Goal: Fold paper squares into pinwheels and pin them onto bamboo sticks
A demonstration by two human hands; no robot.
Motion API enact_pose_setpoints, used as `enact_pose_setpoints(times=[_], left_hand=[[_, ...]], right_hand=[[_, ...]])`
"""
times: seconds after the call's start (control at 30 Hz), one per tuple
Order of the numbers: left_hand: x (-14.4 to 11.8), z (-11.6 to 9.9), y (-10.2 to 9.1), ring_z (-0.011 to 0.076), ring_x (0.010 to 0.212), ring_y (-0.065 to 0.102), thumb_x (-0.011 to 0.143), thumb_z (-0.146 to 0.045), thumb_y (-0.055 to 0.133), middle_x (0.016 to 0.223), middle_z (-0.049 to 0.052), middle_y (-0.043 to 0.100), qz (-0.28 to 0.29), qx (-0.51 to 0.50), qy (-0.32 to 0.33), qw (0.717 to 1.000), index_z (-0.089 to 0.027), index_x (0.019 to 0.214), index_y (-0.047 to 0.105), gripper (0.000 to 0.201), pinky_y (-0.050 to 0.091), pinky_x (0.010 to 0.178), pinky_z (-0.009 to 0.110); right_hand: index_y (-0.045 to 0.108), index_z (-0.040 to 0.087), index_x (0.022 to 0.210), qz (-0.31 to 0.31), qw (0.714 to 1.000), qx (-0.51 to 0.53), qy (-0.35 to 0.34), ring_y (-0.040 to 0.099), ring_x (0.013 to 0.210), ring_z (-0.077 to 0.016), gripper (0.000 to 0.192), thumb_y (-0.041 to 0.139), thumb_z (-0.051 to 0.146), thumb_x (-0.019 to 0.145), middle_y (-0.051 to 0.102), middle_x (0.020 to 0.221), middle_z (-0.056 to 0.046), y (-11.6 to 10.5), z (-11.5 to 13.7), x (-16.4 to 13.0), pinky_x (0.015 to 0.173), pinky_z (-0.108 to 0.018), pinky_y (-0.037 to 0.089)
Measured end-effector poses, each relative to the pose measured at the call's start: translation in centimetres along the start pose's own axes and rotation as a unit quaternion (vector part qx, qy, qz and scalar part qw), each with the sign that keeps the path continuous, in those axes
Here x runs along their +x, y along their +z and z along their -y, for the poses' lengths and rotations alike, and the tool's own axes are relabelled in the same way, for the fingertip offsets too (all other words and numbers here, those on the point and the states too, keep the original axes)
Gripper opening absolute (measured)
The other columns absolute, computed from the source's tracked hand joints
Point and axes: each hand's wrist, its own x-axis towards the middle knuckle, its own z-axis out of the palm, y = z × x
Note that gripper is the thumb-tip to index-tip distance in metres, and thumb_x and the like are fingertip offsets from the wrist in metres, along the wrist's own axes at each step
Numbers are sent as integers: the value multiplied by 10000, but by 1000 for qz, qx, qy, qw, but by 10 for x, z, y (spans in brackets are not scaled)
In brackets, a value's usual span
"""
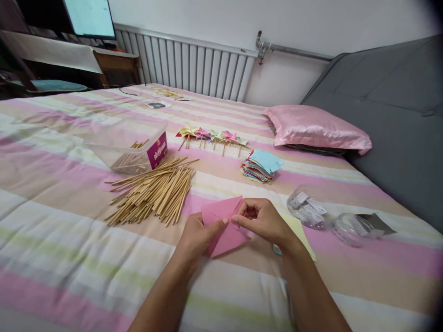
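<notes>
A pink sheet of paper [226, 240], creased and cut along lines toward its middle, is held up over the bed. My left hand [198, 233] grips its left side, thumb on top near the centre. On the right, my right hand [260, 217] pinches at the paper's right part with thumb and curled fingers; whether something small sits in the pinch is hidden. Under my right wrist lies a pale yellow sheet [302, 235]. To the left of the paper spreads a heap of thin wooden sticks [155, 191]. A stack of coloured paper squares [261, 165] stands beyond my right hand.
A clear plastic box [121, 143] with more sticks stands behind the heap. Several finished paper pinwheels [214, 136] lie in a row. At right are a clear round container [306, 210] with small packets and a clear lid [349, 229]. A pink pillow [316, 127] rests against the grey headboard [391, 92].
</notes>
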Motion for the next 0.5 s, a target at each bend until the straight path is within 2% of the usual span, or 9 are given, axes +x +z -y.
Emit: enact_pose_setpoints(times=[0.13,0.2,0.27,0.37,0.43,0.5], left_hand=[[1,1,-1,155,605,596,539,-252,819,763,98,721,-12,0,8,1000,-82,844,733,359,438,551,232],[2,2,0,167,610,605,551,-260,816,753,104,719,-19,-10,16,1000,-75,858,728,369,448,563,244],[2,3,1,178,614,614,563,-273,813,741,104,719,-32,-33,21,999,-78,867,721,373,458,575,255],[2,3,3,181,632,625,590,-294,804,747,101,720,-37,-82,26,996,-89,859,710,351,471,604,265],[2,4,4,184,656,632,607,-307,796,769,104,723,-27,-104,29,994,-94,854,705,339,478,632,272],[3,5,5,189,676,639,616,-324,792,800,105,726,-20,-112,30,993,-100,863,703,345,481,652,281]], right_hand=[[589,158,655,-22,1000,-2,0,543,585,-115,185,677,293,746,623,665,-19,2,1,0,542,-231,421],[576,166,741,-41,999,33,4,551,592,-106,189,707,301,722,618,720,-11,5,0,1,549,-224,434],[548,196,949,-55,995,87,12,578,624,-107,340,740,309,692,618,813,-8,8,0,2,574,-227,461],[367,264,1258,-63,986,151,27,605,666,-116,687,748,312,689,614,868,-1,15,1,4,606,-236,480],[314,265,1314,-64,983,170,39,597,645,-112,733,728,306,711,608,795,19,18,1,5,595,-228,466],[334,243,1310,-67,981,178,49,580,605,-108,706,716,300,719,593,714,39,20,2,5,570,-219,445]])
